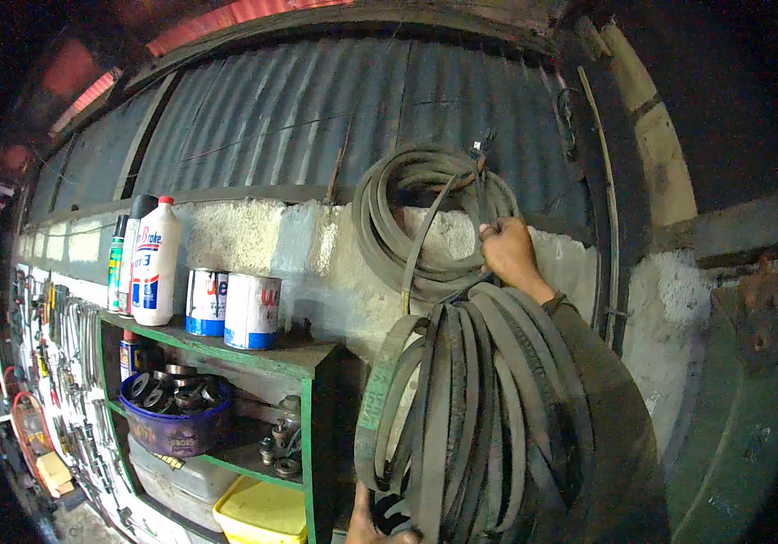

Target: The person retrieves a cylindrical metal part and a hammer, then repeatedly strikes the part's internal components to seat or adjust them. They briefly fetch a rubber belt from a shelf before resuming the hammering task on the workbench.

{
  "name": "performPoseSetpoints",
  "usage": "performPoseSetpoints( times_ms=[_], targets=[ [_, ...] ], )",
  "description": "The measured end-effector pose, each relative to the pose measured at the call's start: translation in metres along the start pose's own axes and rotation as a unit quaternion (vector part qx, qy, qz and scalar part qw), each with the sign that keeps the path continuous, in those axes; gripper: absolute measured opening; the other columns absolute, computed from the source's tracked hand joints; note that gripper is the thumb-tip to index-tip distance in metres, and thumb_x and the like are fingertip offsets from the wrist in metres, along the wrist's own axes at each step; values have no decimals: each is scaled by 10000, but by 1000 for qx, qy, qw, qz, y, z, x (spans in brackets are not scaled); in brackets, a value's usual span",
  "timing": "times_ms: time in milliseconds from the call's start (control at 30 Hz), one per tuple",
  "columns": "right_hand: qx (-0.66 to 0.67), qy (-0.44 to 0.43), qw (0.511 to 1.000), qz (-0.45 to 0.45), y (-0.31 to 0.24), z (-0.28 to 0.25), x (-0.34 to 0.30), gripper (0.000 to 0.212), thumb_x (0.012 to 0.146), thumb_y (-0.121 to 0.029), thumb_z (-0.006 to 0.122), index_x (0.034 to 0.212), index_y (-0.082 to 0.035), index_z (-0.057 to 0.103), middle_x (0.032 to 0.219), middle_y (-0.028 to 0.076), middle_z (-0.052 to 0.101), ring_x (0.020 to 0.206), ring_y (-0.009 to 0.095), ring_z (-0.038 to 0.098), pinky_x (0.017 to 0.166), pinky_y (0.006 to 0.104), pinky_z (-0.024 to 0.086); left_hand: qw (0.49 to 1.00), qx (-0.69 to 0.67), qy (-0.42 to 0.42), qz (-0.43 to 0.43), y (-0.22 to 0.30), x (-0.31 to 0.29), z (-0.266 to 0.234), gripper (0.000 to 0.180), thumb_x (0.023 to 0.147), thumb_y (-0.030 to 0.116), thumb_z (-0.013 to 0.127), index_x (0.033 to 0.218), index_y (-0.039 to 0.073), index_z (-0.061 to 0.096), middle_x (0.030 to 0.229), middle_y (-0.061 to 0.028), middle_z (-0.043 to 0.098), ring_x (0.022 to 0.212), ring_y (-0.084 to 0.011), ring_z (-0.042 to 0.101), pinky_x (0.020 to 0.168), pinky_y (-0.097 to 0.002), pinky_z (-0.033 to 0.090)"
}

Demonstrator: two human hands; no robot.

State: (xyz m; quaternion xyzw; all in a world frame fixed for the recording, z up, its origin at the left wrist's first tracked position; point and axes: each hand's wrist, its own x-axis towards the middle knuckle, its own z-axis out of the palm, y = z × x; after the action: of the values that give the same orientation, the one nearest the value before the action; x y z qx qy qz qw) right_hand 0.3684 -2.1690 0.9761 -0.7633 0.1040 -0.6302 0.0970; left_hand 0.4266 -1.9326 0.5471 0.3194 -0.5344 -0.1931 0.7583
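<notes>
A thick bundle of dark rubber drive belts [479,408] hangs in long loops against the wall, with faded green markings on one belt at its left. My left hand [375,528] is at the bottom edge, partly cut off, closed around the lower end of the leftmost loops. Higher up, my right hand [508,254] is closed with its fingertips on a dark cord [482,190] that runs up beside a large grey coil of hose or cable [375,213]. My right forearm passes behind or beside the belts; its contact with them cannot be made out.
A green-edged shelf [303,363] at left carries two paint cans [252,313], a white bottle [157,267] and spray cans. Below are a purple tub [174,426] of metal parts and a yellow container [262,510]. Tools hang on a white board [72,381] farther left.
</notes>
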Motion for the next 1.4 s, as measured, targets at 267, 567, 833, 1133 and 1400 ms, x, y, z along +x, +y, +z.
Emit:
performPoseSetpoints(
  times_ms=[267,567,833,1133,1400],
  targets=[
    [-117,107,987,-28,9,-28,58,361,950,-220,692,848,126,682,724,251,706,673,377,735,688,487,553,988,23,82,128,33,65,41,997,997,432,741,1710,76,142,1724,-180,252,1532,-343,364,1168,-480,414],
    [51,120,992,3,2,-73,12,319,986,-202,680,782,41,645,629,112,621,496,249,605,510,442,517,991,-22,32,125,34,52,39,1047,952,428,800,1705,69,167,1695,-211,319,1479,-385,448,1161,-513,438],
    [145,79,982,88,83,-111,-67,252,1042,-225,628,1102,4,716,810,67,640,639,188,595,565,369,550,993,-86,29,76,6,-10,51,1228,821,426,926,1710,78,153,1676,-208,348,1415,-368,524,1086,-476,513],
    [238,47,932,268,119,-155,-247,473,1046,-399,610,1375,-63,663,1183,129,713,1040,223,674,907,381,548,935,322,-142,-34,8,-98,-58,890,832,149,796,1619,92,383,1559,-260,469,1431,-428,469,1168,-477,418],
    [147,25,954,261,116,-117,-356,433,1051,-380,618,1314,-38,662,1066,102,637,932,201,600,819,366,512,826,525,203,-25,4,-103,-94,416,916,295,829,1121,2,615,983,-238,693,812,-423,685,699,-435,563]
  ],
)
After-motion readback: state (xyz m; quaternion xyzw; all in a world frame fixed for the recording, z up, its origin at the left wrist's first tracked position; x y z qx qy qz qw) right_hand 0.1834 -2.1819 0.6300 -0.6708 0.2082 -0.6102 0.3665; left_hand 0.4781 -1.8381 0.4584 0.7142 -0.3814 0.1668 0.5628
